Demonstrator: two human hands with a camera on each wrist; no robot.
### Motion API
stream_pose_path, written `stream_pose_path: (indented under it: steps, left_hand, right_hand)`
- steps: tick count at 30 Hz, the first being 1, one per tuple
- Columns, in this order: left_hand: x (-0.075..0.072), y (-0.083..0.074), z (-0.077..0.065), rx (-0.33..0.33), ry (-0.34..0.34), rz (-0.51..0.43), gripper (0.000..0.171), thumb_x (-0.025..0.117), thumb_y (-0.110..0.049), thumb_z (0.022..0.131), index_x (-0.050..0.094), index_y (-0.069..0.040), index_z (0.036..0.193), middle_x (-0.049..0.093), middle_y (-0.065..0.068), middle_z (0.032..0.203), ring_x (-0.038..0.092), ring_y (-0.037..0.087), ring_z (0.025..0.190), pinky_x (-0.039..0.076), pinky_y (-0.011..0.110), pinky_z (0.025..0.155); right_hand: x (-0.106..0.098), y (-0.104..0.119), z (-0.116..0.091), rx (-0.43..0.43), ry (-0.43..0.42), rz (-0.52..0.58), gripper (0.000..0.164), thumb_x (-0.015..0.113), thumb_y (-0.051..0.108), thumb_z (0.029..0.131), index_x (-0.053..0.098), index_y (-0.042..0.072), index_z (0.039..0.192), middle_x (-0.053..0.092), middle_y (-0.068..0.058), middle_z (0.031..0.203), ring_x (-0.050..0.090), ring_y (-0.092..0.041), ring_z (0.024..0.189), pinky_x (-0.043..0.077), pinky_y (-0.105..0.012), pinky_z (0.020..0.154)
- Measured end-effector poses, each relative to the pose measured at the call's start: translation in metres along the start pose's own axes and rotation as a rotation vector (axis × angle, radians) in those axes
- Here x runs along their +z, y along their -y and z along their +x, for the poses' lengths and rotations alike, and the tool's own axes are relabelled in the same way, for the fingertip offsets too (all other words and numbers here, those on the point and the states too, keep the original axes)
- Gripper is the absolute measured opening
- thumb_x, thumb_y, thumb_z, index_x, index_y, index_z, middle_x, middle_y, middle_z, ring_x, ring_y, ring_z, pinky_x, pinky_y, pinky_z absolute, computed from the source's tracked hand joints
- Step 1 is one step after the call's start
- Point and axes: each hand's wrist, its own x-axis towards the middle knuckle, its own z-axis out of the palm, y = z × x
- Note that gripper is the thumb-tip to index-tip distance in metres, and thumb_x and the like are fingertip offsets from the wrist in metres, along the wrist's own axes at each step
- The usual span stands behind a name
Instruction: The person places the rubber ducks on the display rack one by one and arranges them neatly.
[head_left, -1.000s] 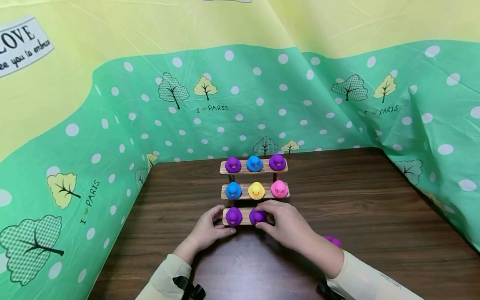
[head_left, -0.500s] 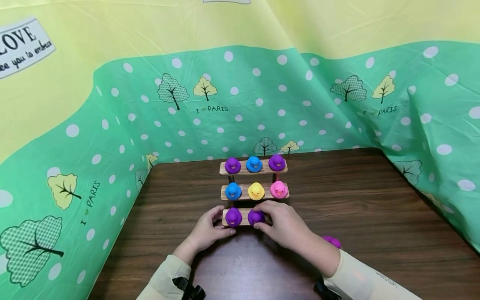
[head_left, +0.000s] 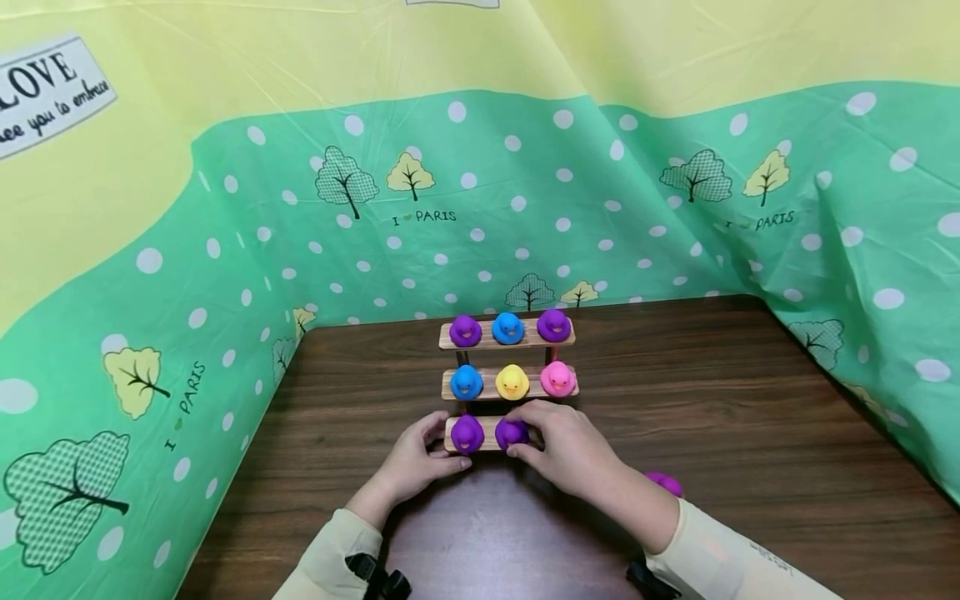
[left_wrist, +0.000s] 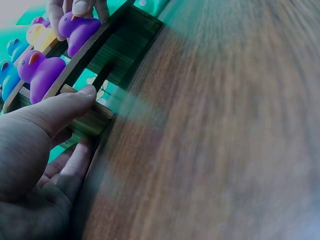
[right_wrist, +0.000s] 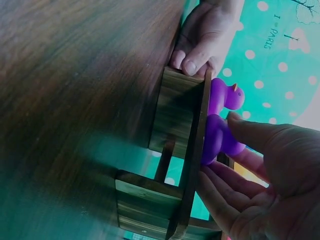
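Note:
A three-tier wooden display stand (head_left: 490, 435) stands on the table, rubber ducks along its tiers. My left hand (head_left: 420, 454) holds the left end of the lowest tier, thumb in front and fingers behind. With thumb and fingertips my right hand (head_left: 573, 446) pinches a purple duck (head_left: 512, 434) at the middle of that tier. Another purple duck (head_left: 467, 434) sits to its left, beside my left hand. In the right wrist view the pinched duck (right_wrist: 214, 140) is right at the plank's top surface. My right hand covers the right end of the lowest tier in the head view.
The middle tier carries blue (head_left: 467, 382), yellow (head_left: 512, 382) and pink ducks (head_left: 558, 379). On the top tier are a blue duck (head_left: 508, 328) and two purple ones. One more purple duck (head_left: 664, 482) lies on the table, partly behind my right forearm. A printed cloth (head_left: 480, 200) surrounds the table.
My right hand has shifted very slightly left with the pinched purple duck, then stayed still. The left hand and the stand look unchanged.

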Motion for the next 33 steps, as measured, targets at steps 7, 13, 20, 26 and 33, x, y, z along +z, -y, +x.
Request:
stream_pose_path:
  steps: [7,13,20,26,33]
  left_hand:
    - [-0.0002,0.0004,0.0003,0.0,0.0,-0.007,0.065,0.09,0.001,0.08,0.057,-0.002,0.135,0.067,0.013,0.125,0.066,0.027,0.118,0.059,0.031,0.096]
    - [0.0,0.0,0.0004,0.001,-0.001,-0.01,0.064,0.091,0.002,0.079,0.058,-0.002,0.134,0.067,0.013,0.124,0.067,0.027,0.116,0.06,0.032,0.095]
    - [0.0003,-0.0008,0.0005,-0.004,-0.01,-0.007,0.065,0.091,0.002,0.079,0.057,-0.001,0.134,0.068,0.013,0.124,0.067,0.027,0.116,0.06,0.031,0.095]
    - [0.0006,-0.0009,0.0011,-0.004,-0.01,-0.013,0.066,0.091,0.002,0.079,0.057,-0.001,0.135,0.068,0.014,0.125,0.067,0.027,0.116,0.06,0.031,0.095]
    - [0.0004,-0.0008,0.001,-0.003,-0.007,-0.003,0.064,0.091,0.002,0.079,0.058,-0.002,0.133,0.068,0.013,0.124,0.067,0.026,0.116,0.06,0.031,0.095]
  right_hand:
    - [-0.0008,0.0008,0.0002,0.006,0.011,-0.011,0.032,0.093,0.025,0.082,0.077,0.021,0.11,0.073,0.01,0.107,0.067,-0.007,0.099,0.06,-0.036,0.083]
    - [-0.0011,0.0008,0.0006,0.011,0.013,-0.013,0.032,0.093,0.025,0.082,0.077,0.021,0.11,0.073,0.01,0.107,0.068,-0.008,0.099,0.06,-0.036,0.083]
    - [-0.0003,-0.0002,0.0011,0.003,0.008,-0.012,0.032,0.093,0.025,0.083,0.078,0.021,0.11,0.074,0.01,0.107,0.069,-0.01,0.099,0.06,-0.037,0.083]
    - [-0.0016,-0.0009,0.0002,-0.003,0.007,-0.005,0.036,0.093,0.026,0.082,0.077,0.018,0.114,0.074,0.007,0.11,0.069,-0.011,0.102,0.061,-0.037,0.085]
    - [-0.0067,-0.0043,-0.0064,0.005,-0.01,0.01,0.04,0.094,0.025,0.081,0.077,0.016,0.117,0.075,0.006,0.112,0.07,-0.014,0.103,0.061,-0.038,0.087]
